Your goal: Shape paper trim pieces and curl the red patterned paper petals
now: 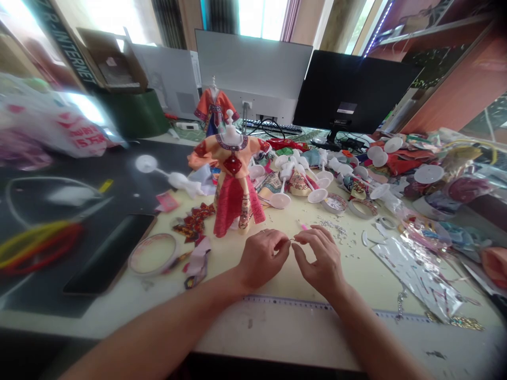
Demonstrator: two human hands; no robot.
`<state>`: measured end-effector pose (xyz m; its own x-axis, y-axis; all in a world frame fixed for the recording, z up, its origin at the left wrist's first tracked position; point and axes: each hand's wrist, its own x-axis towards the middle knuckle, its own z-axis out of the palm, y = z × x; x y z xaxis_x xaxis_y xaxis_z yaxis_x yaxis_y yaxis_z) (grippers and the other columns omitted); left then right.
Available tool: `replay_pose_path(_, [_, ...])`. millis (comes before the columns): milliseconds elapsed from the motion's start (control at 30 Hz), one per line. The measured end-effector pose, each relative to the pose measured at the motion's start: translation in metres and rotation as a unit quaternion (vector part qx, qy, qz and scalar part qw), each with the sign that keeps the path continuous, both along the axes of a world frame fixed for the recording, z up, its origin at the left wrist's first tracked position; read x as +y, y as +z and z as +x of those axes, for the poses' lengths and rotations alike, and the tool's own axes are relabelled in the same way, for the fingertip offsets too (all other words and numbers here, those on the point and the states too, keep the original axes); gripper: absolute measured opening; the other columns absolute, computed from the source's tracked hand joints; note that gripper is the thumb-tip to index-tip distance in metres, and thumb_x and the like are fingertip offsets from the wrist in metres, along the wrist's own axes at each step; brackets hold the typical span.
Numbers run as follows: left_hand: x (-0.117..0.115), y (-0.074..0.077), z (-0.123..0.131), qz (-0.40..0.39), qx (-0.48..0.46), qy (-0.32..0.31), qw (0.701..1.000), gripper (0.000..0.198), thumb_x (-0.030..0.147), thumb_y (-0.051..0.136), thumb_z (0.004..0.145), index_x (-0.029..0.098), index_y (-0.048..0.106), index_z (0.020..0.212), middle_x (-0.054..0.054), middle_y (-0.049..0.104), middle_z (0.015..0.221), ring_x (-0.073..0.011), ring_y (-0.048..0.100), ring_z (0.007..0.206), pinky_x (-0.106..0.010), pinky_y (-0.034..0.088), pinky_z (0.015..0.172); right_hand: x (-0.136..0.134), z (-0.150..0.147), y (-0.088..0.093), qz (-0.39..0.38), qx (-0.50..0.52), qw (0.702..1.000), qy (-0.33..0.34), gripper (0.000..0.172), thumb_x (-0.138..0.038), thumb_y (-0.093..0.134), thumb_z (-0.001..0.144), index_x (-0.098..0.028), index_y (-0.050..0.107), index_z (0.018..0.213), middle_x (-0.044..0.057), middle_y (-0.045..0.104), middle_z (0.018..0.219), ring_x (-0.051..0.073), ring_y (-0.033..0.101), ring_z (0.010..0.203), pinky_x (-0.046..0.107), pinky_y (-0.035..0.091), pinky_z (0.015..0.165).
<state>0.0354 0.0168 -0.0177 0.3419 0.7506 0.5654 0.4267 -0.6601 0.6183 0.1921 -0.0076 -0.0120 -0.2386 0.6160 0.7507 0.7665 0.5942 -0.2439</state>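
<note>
My left hand (266,258) is closed in a pinch above the pale table. Facing it, my right hand (321,259) brings its thumb and index finger close together. A tiny thin piece (292,240) shows between the fingertips of both hands, too small to name. Just behind my left hand stands a mannequin doll dressed in an orange top (233,158) and a red and cream skirt (237,203). Small shiny beads or stones (336,230) lie scattered beyond my right hand. A ruler (285,302) lies in front of my wrists.
A tape roll (153,254) and a phone (111,253) lie at left, near patterned ribbon scraps (198,258). Several white doll stands (280,200) and fabric pieces are heaped behind. At right is a clear bag (415,274) of small parts. Monitors (253,68) stand at the back.
</note>
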Motion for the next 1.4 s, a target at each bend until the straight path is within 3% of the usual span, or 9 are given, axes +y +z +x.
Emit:
replay_pose_path(867, [-0.0002,-0.0004,0.0018,0.013,0.012,0.0,1.0,0.013,0.02,0.05,0.084,0.017,0.057,0.073,0.001,0.061,0.064,-0.0122,0.055,0.061,-0.025,0.043,0.062,0.0005,0.0003,0.0008,-0.007,0.017,1.0,0.003,0.013,-0.007,0.055,0.081,-0.02,0.054,0.085,0.001,0.06,0.072,0.015,0.055,0.067,0.042,0.045,0.086])
replay_pose_path(1100, [0.0004,0.002,0.001,-0.094,-0.03,-0.012,0.995,0.01,0.022,0.053,0.082,0.018,0.061,0.087,0.0,0.063,0.068,-0.012,0.057,0.061,-0.023,0.045,0.06,-0.0002,-0.0004,0.0025,-0.011,0.027,1.0,0.0,0.014,-0.008,0.052,0.082,-0.022,0.053,0.083,0.0,0.058,0.069,0.016,0.055,0.065,0.041,0.045,0.085])
replay_pose_path(1400, [-0.0008,0.0034,0.002,-0.2,-0.072,-0.035,0.976,0.025,0.023,0.054,0.08,0.016,0.059,0.104,0.001,0.062,0.066,-0.011,0.056,0.06,-0.019,0.042,0.049,0.0,-0.0004,0.0031,-0.012,0.03,0.999,0.0,0.014,-0.007,0.052,0.082,-0.021,0.054,0.083,0.0,0.058,0.068,0.015,0.055,0.064,0.041,0.045,0.085])
